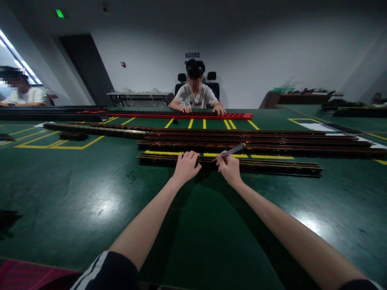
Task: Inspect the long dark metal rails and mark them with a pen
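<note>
A long dark rail (272, 166) with thin gold-coloured edges lies crosswise on the green table in front of me. Over its left half, my left hand (186, 166) has its fingers curled across the top and its thumb on the near side. My right hand (229, 167) is closed around a slim tool with a clear handle (237, 149). The handle slants up to the right, and its thin tip points down left at the rail, between my hands. Whether the tip touches the rail I cannot tell.
Just behind lies a bundle of similar long rails (260, 143), with another rail bundle (99, 129) to the left. Across the green table (90, 177), a person (195, 94) rests both hands by a long red rail (232, 117). Another person (27, 94) sits far left.
</note>
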The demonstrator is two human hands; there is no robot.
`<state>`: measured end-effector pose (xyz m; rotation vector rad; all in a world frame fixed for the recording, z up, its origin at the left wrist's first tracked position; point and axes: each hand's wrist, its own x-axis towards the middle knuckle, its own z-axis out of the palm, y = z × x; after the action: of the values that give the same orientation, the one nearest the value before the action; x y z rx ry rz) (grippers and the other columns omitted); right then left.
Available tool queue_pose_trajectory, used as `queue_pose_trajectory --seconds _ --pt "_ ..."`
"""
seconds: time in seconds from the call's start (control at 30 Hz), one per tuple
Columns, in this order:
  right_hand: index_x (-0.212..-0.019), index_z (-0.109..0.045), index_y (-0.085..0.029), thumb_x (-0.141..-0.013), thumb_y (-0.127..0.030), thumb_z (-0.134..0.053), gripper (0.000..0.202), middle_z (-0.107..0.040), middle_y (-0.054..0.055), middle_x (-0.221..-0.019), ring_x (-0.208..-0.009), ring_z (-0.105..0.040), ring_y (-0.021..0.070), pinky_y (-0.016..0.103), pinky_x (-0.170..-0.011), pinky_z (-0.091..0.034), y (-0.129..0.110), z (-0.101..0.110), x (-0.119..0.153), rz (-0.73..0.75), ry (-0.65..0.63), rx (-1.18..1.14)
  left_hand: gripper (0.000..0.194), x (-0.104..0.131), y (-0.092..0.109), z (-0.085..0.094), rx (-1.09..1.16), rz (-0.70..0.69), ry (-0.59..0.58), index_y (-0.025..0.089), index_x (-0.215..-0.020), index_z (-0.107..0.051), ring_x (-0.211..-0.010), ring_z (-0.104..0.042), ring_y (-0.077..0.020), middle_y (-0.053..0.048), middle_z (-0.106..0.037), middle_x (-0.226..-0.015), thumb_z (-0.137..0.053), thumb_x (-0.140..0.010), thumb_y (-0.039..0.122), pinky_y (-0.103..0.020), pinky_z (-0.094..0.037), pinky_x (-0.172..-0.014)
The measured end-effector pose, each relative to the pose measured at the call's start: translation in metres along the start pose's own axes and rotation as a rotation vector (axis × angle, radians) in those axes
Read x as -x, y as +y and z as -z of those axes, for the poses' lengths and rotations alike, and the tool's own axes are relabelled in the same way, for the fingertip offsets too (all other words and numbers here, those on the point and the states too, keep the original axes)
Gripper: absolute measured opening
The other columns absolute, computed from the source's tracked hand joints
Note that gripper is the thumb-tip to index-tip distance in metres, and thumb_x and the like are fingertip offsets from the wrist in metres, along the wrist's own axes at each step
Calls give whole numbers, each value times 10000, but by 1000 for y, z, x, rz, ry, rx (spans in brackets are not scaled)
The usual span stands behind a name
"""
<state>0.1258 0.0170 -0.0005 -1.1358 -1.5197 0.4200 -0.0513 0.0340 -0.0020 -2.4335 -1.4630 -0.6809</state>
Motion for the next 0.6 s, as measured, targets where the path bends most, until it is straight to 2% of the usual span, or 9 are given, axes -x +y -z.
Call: queue_pose_trajectory --seconds 0.6 --pt "-681 -503 -202 -851 -588 -484 423 -597 31 -548 -409 -544 143 257 -417 -432 -3 0 0 21 -35 -5 390 1 -1 0 17 -45 -17 179 -1217 -577 -1091 -551 -241 -89 -637 -1188 -404 -869 154 -434 -372 -964"
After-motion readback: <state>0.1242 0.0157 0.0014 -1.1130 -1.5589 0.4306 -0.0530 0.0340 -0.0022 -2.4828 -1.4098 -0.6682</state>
